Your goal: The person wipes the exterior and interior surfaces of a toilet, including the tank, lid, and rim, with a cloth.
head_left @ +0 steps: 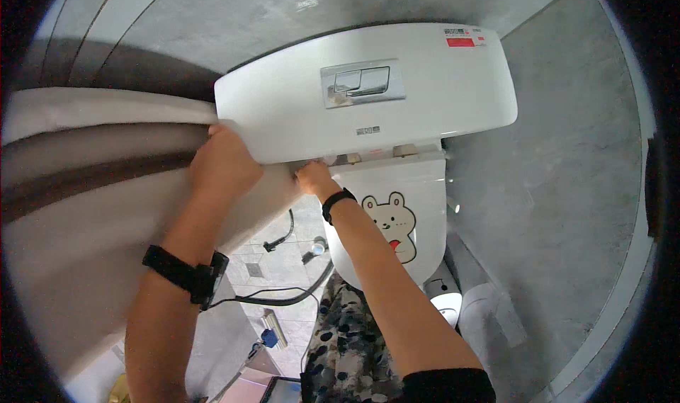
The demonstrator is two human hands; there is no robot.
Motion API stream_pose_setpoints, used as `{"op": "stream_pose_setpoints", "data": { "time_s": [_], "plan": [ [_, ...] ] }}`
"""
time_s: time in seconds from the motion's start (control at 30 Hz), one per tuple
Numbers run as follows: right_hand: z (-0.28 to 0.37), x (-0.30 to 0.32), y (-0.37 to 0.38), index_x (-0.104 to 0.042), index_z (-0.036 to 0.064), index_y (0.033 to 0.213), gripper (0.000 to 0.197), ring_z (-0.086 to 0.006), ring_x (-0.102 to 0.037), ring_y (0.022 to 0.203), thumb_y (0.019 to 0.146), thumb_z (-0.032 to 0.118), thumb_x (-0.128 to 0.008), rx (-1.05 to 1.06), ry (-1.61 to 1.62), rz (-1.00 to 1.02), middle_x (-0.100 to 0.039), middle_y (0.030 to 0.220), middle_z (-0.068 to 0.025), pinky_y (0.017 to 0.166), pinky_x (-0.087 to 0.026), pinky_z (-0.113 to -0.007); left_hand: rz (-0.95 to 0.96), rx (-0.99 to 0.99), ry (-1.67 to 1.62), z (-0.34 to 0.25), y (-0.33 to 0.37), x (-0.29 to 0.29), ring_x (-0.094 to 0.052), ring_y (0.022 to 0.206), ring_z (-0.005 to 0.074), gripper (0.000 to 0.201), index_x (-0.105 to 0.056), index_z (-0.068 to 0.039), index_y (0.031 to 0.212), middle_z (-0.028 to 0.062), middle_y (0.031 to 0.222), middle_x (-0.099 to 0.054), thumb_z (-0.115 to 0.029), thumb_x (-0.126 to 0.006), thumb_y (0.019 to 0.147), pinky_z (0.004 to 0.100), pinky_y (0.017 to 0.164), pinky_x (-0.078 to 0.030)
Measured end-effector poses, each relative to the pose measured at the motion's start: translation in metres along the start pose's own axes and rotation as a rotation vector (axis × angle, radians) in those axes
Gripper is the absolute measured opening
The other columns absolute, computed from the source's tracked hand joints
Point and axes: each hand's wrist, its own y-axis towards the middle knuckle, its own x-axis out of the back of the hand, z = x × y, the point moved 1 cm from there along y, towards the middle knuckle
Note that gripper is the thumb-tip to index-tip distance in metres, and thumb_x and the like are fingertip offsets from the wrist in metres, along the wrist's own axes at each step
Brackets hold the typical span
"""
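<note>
Beige curtain (92, 240) spreads in broad folds left of the white cistern (365, 116), its right-hand edge reaching in just under the cistern's lower left side. The left hand (225, 162) rests at the cistern's left end, where its grip looks clamped on the gathered folds. The right hand (314, 178) is near that edge, between cistern and toilet lid (425, 205); its fingers are curled, but I cannot tell whether its grip is on the curtain. Good handling here would probably mean using the left hand as a steady anchor and letting the right work by fingertips, since the gap looks narrow. An even, gentle pull should keep the folds from bunching, and knuckles are best kept off the cistern's hard underside. Feet should mind the black cord (283, 302) above the tiled floor (280, 268).
</note>
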Motion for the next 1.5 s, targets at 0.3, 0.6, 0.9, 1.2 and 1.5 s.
{"op": "stream_pose_setpoints", "data": {
  "time_s": [0.3, 0.6, 0.9, 1.2, 1.5],
  "plan": [
    [-0.046, 0.009, -0.021, -0.052, 0.0033, 0.103, 0.025, -0.0357, -0.05, 0.096, 0.08, 0.009, -0.045, -0.075, 0.392, -0.408, -0.051, 0.106, -0.019, 0.081, -0.043, -0.039, 0.005, 0.062, -0.009, -0.015, -0.012, 0.001, -0.057, 0.089, 0.0311, 0.076, -0.022, 0.016, 0.118, 0.0205, 0.095, -0.057, -0.019, -0.063, 0.063, 0.0358, 0.075, -0.046],
    [-0.143, 0.069, -0.095, -0.053, 0.003, 0.094, 0.022, -0.0331, -0.05, 0.092, 0.077, 0.014, -0.046, -0.05, -0.153, -0.139, -0.053, 0.099, -0.0184, 0.078, -0.042, -0.037, -0.038, 0.08, -0.02, -0.004, -0.009, -0.001, -0.057, 0.091, 0.0297, 0.074, -0.025, 0.014, 0.116, 0.0189, 0.095, -0.058, -0.019, -0.065, 0.063, 0.0355, 0.076, -0.045],
    [-0.212, 0.086, -0.184, -0.056, 0.001, 0.081, 0.015, -0.0334, -0.051, 0.086, 0.068, 0.0, -0.049, -0.466, -0.245, -0.613, -0.055, 0.089, -0.0181, 0.076, -0.04, -0.039, -0.1, 0.032, -0.008, -0.008, -0.003, -0.01, -0.057, 0.091, 0.0304, 0.069, -0.025, 0.014, 0.116, 0.0201, 0.094, -0.057, -0.013, -0.061, 0.064, 0.0356, 0.076, -0.046],
    [-0.114, -0.006, -0.249, -0.032, -0.002, 0.12, 0.059, -0.0377, -0.032, 0.112, 0.07, 0.018, -0.055, -0.66, -0.045, -0.573, -0.035, 0.119, -0.0237, 0.09, -0.025, -0.048, -0.125, 0.059, -0.029, -0.011, -0.005, -0.004, -0.057, 0.088, 0.0328, 0.057, -0.034, 0.012, 0.107, 0.0232, 0.091, -0.057, -0.006, -0.059, 0.06, 0.0376, 0.075, -0.045],
    [-0.12, -0.018, -0.136, -0.012, -0.0008, 0.131, 0.076, -0.0398, -0.012, 0.124, 0.079, 0.043, -0.046, -0.706, -0.057, -0.991, -0.011, 0.134, -0.0258, 0.094, -0.016, -0.054, -0.149, -0.124, -0.01, -0.011, -0.003, 0.0, -0.055, 0.088, 0.0359, 0.047, -0.042, 0.015, 0.097, 0.0277, 0.091, -0.055, -0.005, -0.056, 0.057, 0.0357, 0.076, -0.044]
  ]
}}
